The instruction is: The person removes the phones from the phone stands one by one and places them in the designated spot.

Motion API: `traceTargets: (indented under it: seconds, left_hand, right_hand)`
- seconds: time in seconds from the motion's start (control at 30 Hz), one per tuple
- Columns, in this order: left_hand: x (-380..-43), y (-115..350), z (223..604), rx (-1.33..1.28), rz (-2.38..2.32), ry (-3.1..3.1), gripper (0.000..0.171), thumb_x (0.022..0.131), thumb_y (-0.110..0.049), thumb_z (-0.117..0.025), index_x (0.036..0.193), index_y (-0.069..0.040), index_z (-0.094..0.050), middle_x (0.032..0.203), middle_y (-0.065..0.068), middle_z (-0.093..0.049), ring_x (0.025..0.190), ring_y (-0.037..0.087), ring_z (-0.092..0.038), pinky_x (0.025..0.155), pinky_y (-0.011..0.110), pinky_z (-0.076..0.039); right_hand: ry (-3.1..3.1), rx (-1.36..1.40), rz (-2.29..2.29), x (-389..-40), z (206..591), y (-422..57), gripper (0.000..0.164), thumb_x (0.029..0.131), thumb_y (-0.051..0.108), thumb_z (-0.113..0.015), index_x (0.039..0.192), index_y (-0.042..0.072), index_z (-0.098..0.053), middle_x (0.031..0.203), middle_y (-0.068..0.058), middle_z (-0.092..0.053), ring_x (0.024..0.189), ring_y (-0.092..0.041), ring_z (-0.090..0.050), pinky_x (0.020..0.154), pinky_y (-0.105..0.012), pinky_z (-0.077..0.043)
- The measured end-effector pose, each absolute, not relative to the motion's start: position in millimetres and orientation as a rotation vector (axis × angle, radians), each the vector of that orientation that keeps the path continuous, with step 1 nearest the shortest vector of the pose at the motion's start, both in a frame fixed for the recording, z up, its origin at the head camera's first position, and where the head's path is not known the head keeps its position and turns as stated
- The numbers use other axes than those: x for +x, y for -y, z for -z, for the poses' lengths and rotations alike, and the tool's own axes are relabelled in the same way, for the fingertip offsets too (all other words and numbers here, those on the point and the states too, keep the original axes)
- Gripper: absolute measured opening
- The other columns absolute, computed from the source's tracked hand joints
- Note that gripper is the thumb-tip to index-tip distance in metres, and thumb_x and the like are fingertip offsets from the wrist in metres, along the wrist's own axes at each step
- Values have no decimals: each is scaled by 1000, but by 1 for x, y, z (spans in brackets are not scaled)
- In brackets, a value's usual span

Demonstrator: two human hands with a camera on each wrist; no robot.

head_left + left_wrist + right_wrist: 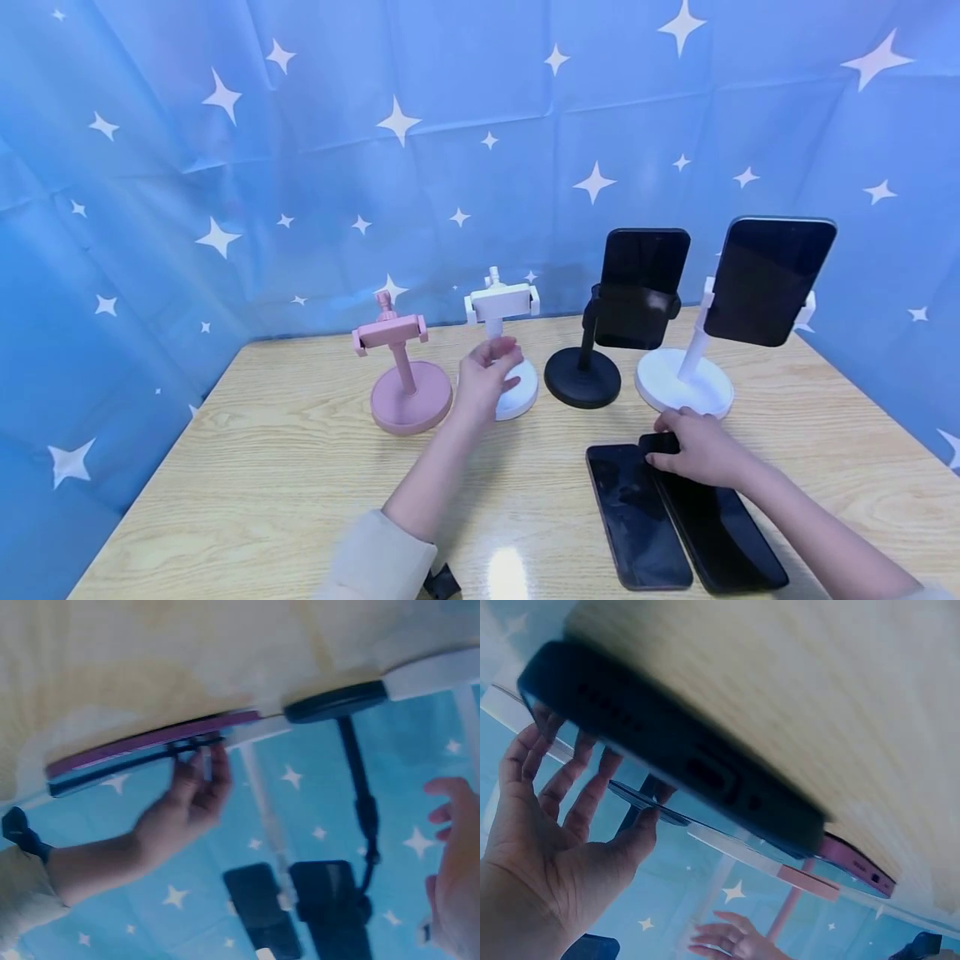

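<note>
My left hand (487, 379) hovers in front of the shorter white phone stand (502, 302), partly hiding its post and base; its loosely bent fingers hold nothing. A pink phone stand (412, 400) stands left of it. My right hand (697, 446) is spread over the far end of a black phone (731, 533) lying screen up on the table. Its fingers and thumb (637, 832) reflect in the glass; whether the tips touch it is unclear. A second dark phone (637, 521) with a pinkish edge (859, 862) lies alongside on the left.
At the back right, a black stand (581, 379) and a taller white stand (682, 383) each bear an upright phone, a black one (637, 287) and a larger one (771, 282). A blue starry cloth (450, 167) hangs behind the wooden table (247, 467).
</note>
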State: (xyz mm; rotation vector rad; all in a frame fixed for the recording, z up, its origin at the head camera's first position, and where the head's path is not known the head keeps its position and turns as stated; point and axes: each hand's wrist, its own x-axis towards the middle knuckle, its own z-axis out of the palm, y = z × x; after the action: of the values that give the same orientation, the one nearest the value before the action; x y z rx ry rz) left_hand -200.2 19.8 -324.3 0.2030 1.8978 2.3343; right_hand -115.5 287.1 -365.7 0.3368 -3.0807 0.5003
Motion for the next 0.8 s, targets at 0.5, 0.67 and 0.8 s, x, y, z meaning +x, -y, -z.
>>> traceTargets:
  seconds: [0.5,0.67,0.8]
  left_hand:
    - [-175,-52,316,571,-1977,-1975,48,90,-15,-57,135,-9,-42,128,13,-48,111,22,-56,90,33,-47]
    - [-173,-60,310,572,-2011,-1942,49,90,-14,-57,136,-9,-40,131,17,-45,114,23,-54,91,34,-47]
    - [-174,-67,307,578,-2049,-1939,51,89,-13,-57,136,-10,-39,131,15,-45,118,26,-50,92,36,-46]
  right_hand:
    - [2753,60,-1125,-97,326,-243,64,86,20,-63,130,-12,-28,120,-33,-47,98,-42,-58,71,-42,-54]
    - [2596,0,-1214,-98,313,-236,71,87,17,-60,136,-10,-16,128,-31,-39,106,-45,-53,75,-44,-52]
    - [2474,26,-1238,-101,305,-234,73,87,12,-59,137,-9,-12,131,-31,-35,108,-45,-51,77,-44,-51]
